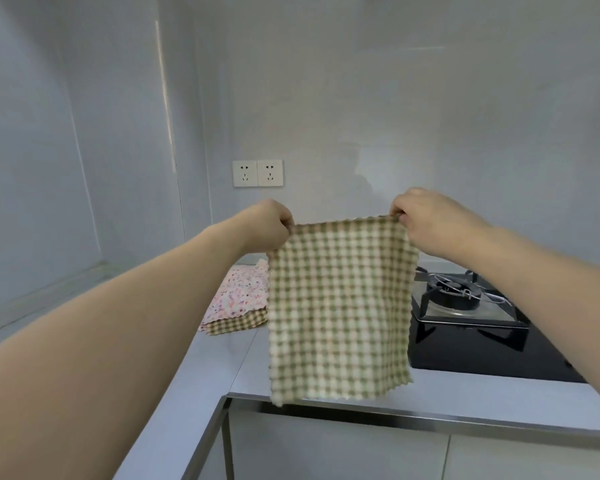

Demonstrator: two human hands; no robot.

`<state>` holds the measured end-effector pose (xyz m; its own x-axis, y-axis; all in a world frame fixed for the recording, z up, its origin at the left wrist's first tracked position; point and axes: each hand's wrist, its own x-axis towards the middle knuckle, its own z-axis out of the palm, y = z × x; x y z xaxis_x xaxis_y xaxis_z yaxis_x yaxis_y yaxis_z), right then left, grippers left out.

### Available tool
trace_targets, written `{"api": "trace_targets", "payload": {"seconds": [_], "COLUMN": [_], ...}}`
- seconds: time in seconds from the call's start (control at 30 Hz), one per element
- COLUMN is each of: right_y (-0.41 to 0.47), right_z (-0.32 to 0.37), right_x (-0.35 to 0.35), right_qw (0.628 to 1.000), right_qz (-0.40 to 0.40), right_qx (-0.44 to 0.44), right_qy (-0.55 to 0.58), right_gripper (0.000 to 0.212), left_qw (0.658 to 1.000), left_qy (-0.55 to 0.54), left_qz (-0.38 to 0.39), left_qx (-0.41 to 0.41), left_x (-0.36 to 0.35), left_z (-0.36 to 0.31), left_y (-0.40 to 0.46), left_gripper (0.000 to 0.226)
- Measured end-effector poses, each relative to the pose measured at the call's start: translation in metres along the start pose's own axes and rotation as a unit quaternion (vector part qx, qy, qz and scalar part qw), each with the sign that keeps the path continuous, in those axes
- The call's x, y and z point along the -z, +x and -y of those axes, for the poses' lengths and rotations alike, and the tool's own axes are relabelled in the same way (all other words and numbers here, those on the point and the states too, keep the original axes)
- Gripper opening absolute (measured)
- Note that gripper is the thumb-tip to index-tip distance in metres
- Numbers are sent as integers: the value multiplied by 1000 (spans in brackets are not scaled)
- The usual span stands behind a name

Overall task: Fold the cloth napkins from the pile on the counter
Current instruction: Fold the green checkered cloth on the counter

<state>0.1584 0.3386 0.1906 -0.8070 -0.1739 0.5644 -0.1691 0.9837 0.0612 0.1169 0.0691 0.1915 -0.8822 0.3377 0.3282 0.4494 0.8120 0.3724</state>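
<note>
Pale grey-white wall panels (395, 98) meet in a corner at left, with a vertical seam catching a streak of light. A double wall socket (257, 173) sits low on the back wall above an L-shaped grey counter (465, 393) with a metal front edge. At right on the counter, a black gas stove (471, 327) with steel top and burner grate.

Two hands, left hand (269, 225) and right hand (426, 221), one green checked napkin (340, 310) held up, two napkins piled near worktop's (465, 393) back edge, floral napkin (245, 292) over brown checked napkin (238, 325), one gas stove (471, 327), two wall sockets (257, 173)
</note>
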Motion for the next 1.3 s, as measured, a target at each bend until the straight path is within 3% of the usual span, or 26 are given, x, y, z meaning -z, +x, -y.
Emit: {"api": "trace_targets", "payload": {"seconds": [0.17, 0.33, 0.57, 0.8, 1.0, 1.1, 1.23, 1.3], "right_y": [-5, -3, -27, -111, -143, -146, -149, -150], "right_z": [-6, -7, 4, 28, 25, 18, 11, 8], "right_x": [-72, -132, -149, -166, -178, -182, -184, -185], "right_qw": [997, 992, 987, 984, 985, 981, 974, 967], "right_qz": [61, 84, 94, 126, 115, 117, 119, 128], "right_qx": [-33, -55, -62, -4, -8, -8, -13, -20], "right_qy": [44, 74, 116, 125, 128, 153, 194, 219], "right_gripper": [29, 30, 30, 22, 21, 22, 23, 22], "left_qw": [999, 998, 993, 982, 975, 965, 945, 937], "left_qy": [1, 48, 108, 127, 133, 161, 191, 200], "left_qz": [42, 10, -5, 20, 17, -5, 9, 22], "left_qx": [34, 31, -44, -138, -176, -208, -266, -287], "left_x": [-63, -105, -126, -163, -182, -181, -180, -182], "left_z": [38, 69, 75, 87, 97, 101, 104, 106], "left_y": [16, 32, 9, -65, -101, -103, -102, -101], "left_gripper": [29, 31, 33, 26, 44, 22, 44, 40]}}
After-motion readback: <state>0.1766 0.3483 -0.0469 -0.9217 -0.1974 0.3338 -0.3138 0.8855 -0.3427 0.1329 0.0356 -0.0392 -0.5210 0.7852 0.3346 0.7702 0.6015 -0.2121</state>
